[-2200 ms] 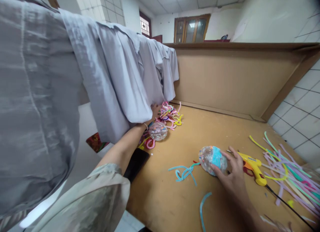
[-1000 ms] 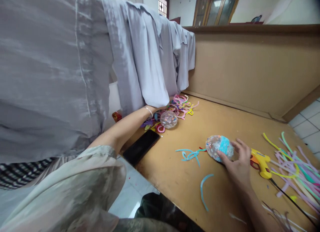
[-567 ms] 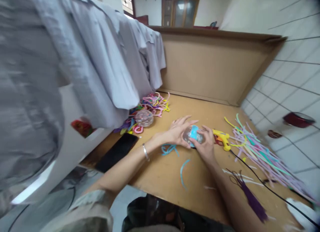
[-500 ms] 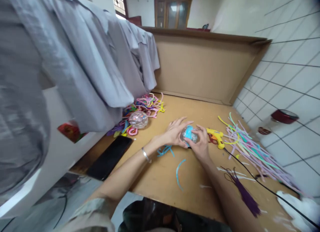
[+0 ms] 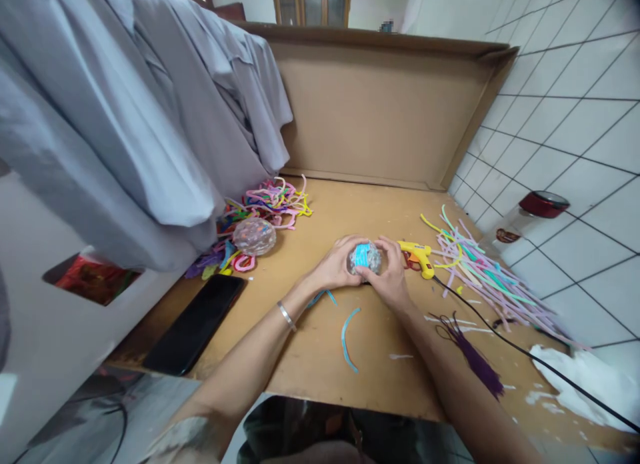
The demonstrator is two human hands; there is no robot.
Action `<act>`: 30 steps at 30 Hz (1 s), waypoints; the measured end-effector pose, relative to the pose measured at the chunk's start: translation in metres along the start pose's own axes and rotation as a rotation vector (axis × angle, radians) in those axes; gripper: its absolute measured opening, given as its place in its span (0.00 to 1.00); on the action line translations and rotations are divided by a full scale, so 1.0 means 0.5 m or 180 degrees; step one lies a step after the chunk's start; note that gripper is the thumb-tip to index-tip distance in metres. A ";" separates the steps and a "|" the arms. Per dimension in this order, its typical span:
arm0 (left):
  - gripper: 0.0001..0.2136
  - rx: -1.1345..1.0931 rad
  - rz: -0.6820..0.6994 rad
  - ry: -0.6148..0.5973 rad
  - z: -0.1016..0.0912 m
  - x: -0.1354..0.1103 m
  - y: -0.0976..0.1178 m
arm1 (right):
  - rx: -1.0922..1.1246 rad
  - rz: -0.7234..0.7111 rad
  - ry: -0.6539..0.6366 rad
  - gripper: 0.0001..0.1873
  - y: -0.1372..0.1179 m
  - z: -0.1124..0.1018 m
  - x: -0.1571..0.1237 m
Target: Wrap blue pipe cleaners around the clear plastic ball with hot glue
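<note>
Between my two hands is a small clear round ball [image 5: 373, 259] with bright blue strips across its top. My left hand [image 5: 340, 263] wraps its left side, and a metal bangle circles that wrist. On the other side my right hand [image 5: 391, 277] grips it, with the thumb laid across the near face. Loose blue strips [image 5: 323, 297] lie partly hidden beside my left hand. A single curved blue strip [image 5: 345, 337] rests on the table nearer to me. Right of my hands lies a yellow glue gun [image 5: 420, 257].
A second clear ball [image 5: 255, 237] sits by a heap of coloured fuzzy stems [image 5: 280, 201]. A black phone [image 5: 197, 324] lies at left, under hanging grey cloth [image 5: 190, 117]. To the right are pastel stems [image 5: 495, 277], a purple tassel [image 5: 473, 357], a jar [image 5: 520, 221] and a black cord [image 5: 490, 331].
The view has shifted, so everything sits a little further left and mostly higher. My left fingers, stretched out before, now curl round the ball, and its blue-striped face shows more fully.
</note>
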State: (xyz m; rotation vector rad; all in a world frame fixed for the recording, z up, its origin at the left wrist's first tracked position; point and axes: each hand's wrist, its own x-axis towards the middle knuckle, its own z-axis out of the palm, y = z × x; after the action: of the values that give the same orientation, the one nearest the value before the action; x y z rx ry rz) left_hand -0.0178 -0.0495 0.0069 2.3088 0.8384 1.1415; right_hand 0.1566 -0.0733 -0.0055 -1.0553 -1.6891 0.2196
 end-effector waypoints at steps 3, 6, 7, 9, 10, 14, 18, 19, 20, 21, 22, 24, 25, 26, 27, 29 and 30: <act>0.36 -0.0021 -0.0068 0.0000 -0.001 0.000 0.000 | -0.0090 -0.0147 -0.0149 0.21 0.000 -0.002 -0.001; 0.35 -0.0004 -0.0070 0.0046 0.003 0.000 0.003 | -0.0093 -0.0260 -0.0094 0.16 0.002 -0.002 -0.002; 0.35 0.0020 -0.0066 0.0061 0.006 0.001 0.003 | -0.0120 -0.0284 -0.0079 0.16 0.004 -0.002 -0.002; 0.35 0.0099 -0.0053 0.0080 0.011 0.002 0.003 | -0.0218 -0.0354 -0.0025 0.17 0.007 -0.003 0.000; 0.35 0.0156 -0.0050 0.0063 0.014 0.003 0.003 | -0.0290 -0.0411 -0.0016 0.17 0.009 -0.004 0.002; 0.34 0.0389 -0.0017 0.0119 0.021 0.007 0.000 | -0.0495 -0.0541 0.0116 0.17 0.012 -0.008 0.011; 0.32 0.0550 -0.0002 0.0213 0.025 0.004 0.000 | -0.0565 -0.0616 0.0132 0.20 0.010 -0.015 0.014; 0.33 0.0571 0.0004 0.0217 0.025 0.003 0.000 | -0.0580 -0.0630 0.0135 0.20 0.008 -0.017 0.014; 0.33 0.0588 0.0012 0.0227 0.026 0.002 -0.001 | -0.0592 -0.0637 0.0140 0.20 0.007 -0.018 0.015; 0.33 0.0602 0.0018 0.0239 0.027 0.001 -0.002 | -0.0599 -0.0634 0.0138 0.20 0.006 -0.019 0.015; 0.33 0.0613 0.0016 0.0253 0.027 0.001 -0.003 | -0.0598 -0.0626 0.0131 0.19 0.004 -0.020 0.015; 0.32 0.0619 -0.0023 0.0268 0.029 0.001 -0.005 | -0.0579 -0.0589 0.0103 0.19 0.002 -0.021 0.016; 0.33 0.0612 -0.0051 0.0254 0.030 0.001 -0.006 | -0.0556 -0.0560 0.0087 0.18 0.002 -0.021 0.017; 0.33 0.0601 -0.0077 0.0235 0.030 0.002 -0.006 | -0.0523 -0.0529 0.0081 0.18 0.002 -0.021 0.018; 0.34 0.0591 -0.0097 0.0217 0.030 0.002 -0.007 | -0.0485 -0.0496 0.0078 0.18 0.003 -0.020 0.018; 0.35 0.0587 -0.0113 0.0185 0.030 0.003 -0.006 | -0.0421 -0.0430 0.0088 0.18 0.004 -0.019 0.018; 0.35 0.0591 -0.0112 0.0175 0.030 0.003 -0.006 | -0.0408 -0.0404 0.0084 0.19 0.005 -0.018 0.018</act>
State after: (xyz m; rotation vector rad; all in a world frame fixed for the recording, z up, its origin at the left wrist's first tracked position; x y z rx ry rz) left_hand -0.0057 -0.0478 -0.0026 2.4091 1.0412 1.1603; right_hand 0.1655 -0.0685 0.0026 -1.0357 -1.7577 0.0157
